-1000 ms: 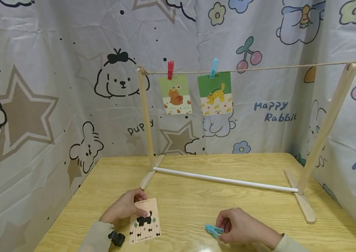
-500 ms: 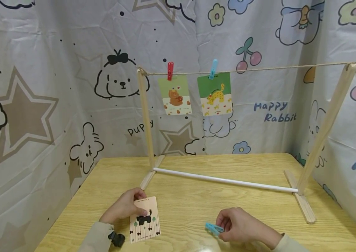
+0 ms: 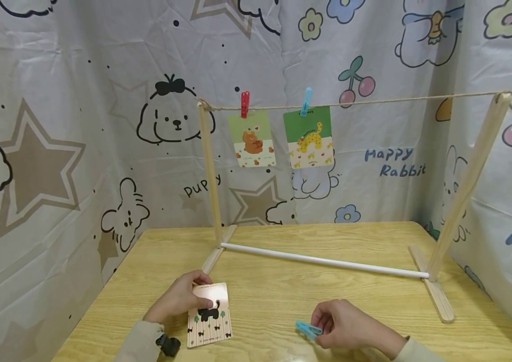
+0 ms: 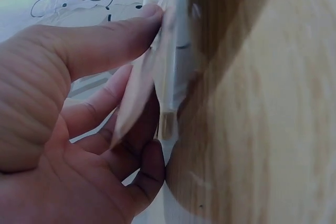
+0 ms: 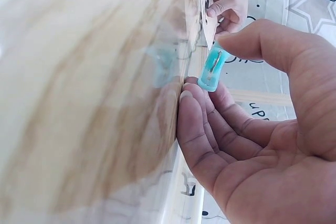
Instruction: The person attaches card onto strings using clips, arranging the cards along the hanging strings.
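Note:
My left hand (image 3: 179, 300) pinches a pink card with a black cat (image 3: 209, 314), thumb on its face, just above the wooden table (image 3: 274, 296). The left wrist view shows the card (image 4: 157, 72) edge-on between thumb and fingers. My right hand (image 3: 342, 327) pinches a blue clothespin (image 3: 308, 329) low over the table; the clothespin (image 5: 211, 69) sits between thumb and fingertips in the right wrist view. Behind stands a wooden frame with a string (image 3: 373, 100). On it a red peg (image 3: 245, 103) holds a bear card (image 3: 252, 139) and a blue peg (image 3: 306, 101) holds a leopard card (image 3: 308, 137).
The frame has two wooden posts (image 3: 209, 171) (image 3: 468, 186) joined by a white rod (image 3: 324, 260) across the table. A cartoon-print cloth (image 3: 79, 125) hangs behind and at both sides. The string right of the leopard card is bare.
The card in my left hand has tilted slightly and risen a little. My right hand with the clothespin has barely shifted.

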`<state>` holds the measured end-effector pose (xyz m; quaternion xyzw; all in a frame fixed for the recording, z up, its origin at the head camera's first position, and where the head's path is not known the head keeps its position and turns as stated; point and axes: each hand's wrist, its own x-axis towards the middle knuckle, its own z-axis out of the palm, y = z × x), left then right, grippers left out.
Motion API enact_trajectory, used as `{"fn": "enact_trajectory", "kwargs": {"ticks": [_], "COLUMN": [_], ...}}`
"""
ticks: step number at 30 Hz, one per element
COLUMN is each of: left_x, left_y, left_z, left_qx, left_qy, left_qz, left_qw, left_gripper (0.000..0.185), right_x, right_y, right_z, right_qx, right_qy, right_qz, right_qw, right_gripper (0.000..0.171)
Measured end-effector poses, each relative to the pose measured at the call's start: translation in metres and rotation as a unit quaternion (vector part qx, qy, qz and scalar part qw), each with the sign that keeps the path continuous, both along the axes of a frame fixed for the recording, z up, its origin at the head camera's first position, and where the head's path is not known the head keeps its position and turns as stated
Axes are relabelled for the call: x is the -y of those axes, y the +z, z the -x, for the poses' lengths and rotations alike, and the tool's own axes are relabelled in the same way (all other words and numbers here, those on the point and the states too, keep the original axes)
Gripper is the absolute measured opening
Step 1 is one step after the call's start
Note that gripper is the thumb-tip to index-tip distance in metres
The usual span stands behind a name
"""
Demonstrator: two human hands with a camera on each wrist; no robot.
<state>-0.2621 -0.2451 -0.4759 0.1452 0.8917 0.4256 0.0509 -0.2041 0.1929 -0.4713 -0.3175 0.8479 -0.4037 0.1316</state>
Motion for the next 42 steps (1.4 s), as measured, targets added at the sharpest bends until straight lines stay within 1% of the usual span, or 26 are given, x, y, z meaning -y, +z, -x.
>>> {"fn": "enact_trajectory", "kwargs": {"ticks": [5,7,12,20,28,35,42], "left_x": [-0.001,-0.002,-0.003,-0.004,-0.008,-0.01,-0.011], "left_y": [0.0,0.001,0.003,0.003,0.004,0.005,0.005], "left_z": [0.0,0.0,0.0,0.003,0.002,0.002,0.001], "left_qx": [-0.001,-0.001,0.004,-0.003,-0.013,-0.033,-0.03], "left_qy": [0.025,0.031,0.031,0.035,0.059,0.049,0.043], "left_qz": [-0.007,-0.016,-0.046,-0.068,-0.077,-0.088,-0.101], "left_qw": [0.9997,0.9994,0.9985,0.9971,0.9952,0.9944,0.9935], "left_gripper": [0.05,0.049,0.046,0.042,0.04,0.042,0.045], "right_x": [0.0,-0.001,-0.001,-0.001,-0.001,-0.002,-0.002], "right_y": [0.0,0.0,-0.001,0.001,0.001,0.0,-0.001], "right_z": [0.0,0.0,0.0,0.001,0.001,0.002,0.003], "right_qx": [0.002,0.009,0.025,0.025,0.027,0.026,0.028], "right_qy": [0.001,0.002,0.002,0.003,0.004,0.009,0.009], "right_qz": [0.0,0.001,0.001,0.001,0.006,0.007,0.005], "right_qw": [1.0,1.0,1.0,1.0,1.0,1.0,1.0], "right_gripper": [0.018,0.018,0.016,0.016,0.016,0.015,0.015]}}
